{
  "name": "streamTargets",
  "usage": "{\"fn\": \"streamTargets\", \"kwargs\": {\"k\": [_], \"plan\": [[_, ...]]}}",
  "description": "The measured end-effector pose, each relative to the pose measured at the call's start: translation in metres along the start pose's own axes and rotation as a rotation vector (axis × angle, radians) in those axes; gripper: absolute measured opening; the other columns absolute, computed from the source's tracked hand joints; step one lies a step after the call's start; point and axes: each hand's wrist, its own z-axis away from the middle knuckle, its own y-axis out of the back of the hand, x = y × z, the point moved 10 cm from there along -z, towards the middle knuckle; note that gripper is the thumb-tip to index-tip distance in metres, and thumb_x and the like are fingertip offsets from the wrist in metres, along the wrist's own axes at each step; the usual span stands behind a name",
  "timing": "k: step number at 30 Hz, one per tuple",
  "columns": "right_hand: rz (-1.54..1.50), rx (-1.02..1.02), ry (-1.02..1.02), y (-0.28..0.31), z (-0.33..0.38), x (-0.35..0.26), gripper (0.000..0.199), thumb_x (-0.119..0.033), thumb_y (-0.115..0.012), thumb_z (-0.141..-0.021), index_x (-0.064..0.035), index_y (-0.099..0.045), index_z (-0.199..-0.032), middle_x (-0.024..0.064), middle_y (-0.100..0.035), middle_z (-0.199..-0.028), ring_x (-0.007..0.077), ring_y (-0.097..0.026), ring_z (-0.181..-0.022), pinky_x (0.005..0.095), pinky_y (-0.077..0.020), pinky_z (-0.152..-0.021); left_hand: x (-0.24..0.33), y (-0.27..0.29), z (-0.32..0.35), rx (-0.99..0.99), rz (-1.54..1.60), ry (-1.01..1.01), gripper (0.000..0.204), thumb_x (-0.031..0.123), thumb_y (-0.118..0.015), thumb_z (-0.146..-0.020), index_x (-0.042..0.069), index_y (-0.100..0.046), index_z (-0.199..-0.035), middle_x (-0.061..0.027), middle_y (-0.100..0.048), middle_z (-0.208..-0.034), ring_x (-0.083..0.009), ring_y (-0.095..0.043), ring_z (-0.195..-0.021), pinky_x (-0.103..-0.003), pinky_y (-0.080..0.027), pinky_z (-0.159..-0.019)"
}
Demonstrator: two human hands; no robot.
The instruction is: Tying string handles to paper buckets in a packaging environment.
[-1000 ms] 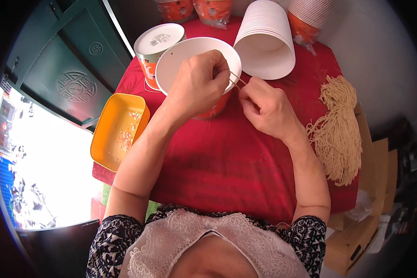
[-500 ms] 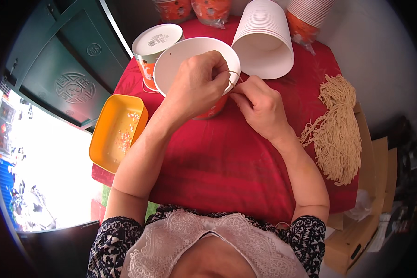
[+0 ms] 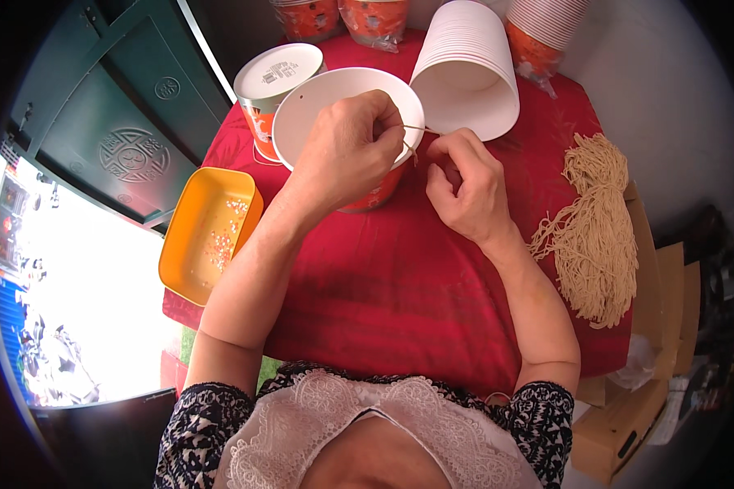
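Note:
A white-lined paper bucket (image 3: 302, 122) with an orange outside stands mouth up at the middle of the table. My left hand (image 3: 347, 151) is closed over its right rim, pinching a thin tan string (image 3: 420, 129) there. One strand runs nearly straight from those fingers to my right hand (image 3: 469, 187), which is closed, its fingers curled around the strand's far end; the exact grip is hidden. Another short end hangs beside the rim. To the right lies a bundle of tan strings (image 3: 599, 236), tied near its top.
An upside-down bucket (image 3: 281, 69) stands behind left. A white bucket stack (image 3: 465, 57) lies on its side, mouth toward me. A yellow tub (image 3: 189, 236) with small beads sits left. Wrapped bucket stacks (image 3: 538, 45) line the back of the red-covered table (image 3: 383, 285). Cardboard boxes (image 3: 628, 424) stand right.
My right hand has moved away from the rim to the right, and the strand has gone from a curved loop to nearly straight. My left hand stays in place.

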Motion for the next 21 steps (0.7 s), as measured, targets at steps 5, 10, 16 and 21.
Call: {"fn": "streamTargets", "kwargs": {"k": [5, 10, 16, 21], "plan": [[-0.061, 0.03, 0.052, -0.007, -0.001, -0.016, 0.018, -0.003, -0.072, -0.075, -0.0016, -0.061, -0.09, 0.0104, -0.06, -0.084, 0.0279, -0.065, -0.068, 0.0361, -0.0538, -0.058, 0.002, 0.0, 0.001, 0.002, -0.007, -0.013, 0.013, 0.007, -0.059, -0.08, -0.006, -0.063, -0.079, -0.0186, -0.066, -0.07, -0.0278, -0.067, -0.065, -0.037, -0.051, -0.063], [-0.042, 0.072, 0.092, -0.012, 0.003, -0.015, 0.015, 0.002, -0.071, -0.078, -0.0021, -0.061, -0.088, 0.0092, -0.059, -0.082, 0.0282, -0.064, -0.066, 0.0368, -0.0526, -0.056, 0.003, 0.001, 0.002, 0.003, 0.008, -0.011, 0.013, 0.006, -0.059, -0.08, -0.006, -0.063, -0.08, -0.0192, -0.066, -0.071, -0.0289, -0.067, -0.066, -0.037, -0.051, -0.062], [-0.025, 0.055, 0.111, -0.01, 0.003, -0.02, 0.013, 0.005, -0.068, -0.079, -0.0021, -0.06, -0.085, 0.0105, -0.056, -0.08, 0.0302, -0.062, -0.066, 0.039, -0.05, -0.053, 0.0, 0.001, 0.003, -0.008, -0.032, -0.018, 0.007, 0.003, -0.061, -0.083, -0.004, -0.061, -0.081, -0.0047, -0.059, -0.069, -0.0091, -0.053, -0.065, -0.027, -0.044, -0.059], [-0.026, 0.02, 0.185, -0.01, 0.002, -0.023, 0.016, 0.007, -0.067, -0.076, -0.0024, -0.056, -0.082, 0.0097, -0.053, -0.079, 0.0302, -0.06, -0.062, 0.0392, -0.0492, -0.052, 0.001, 0.003, 0.002, -0.001, -0.088, -0.002, 0.01, 0.005, -0.06, -0.08, -0.005, -0.062, -0.079, -0.0134, -0.062, -0.069, -0.0231, -0.06, -0.066, -0.035, -0.047, -0.061]]}}
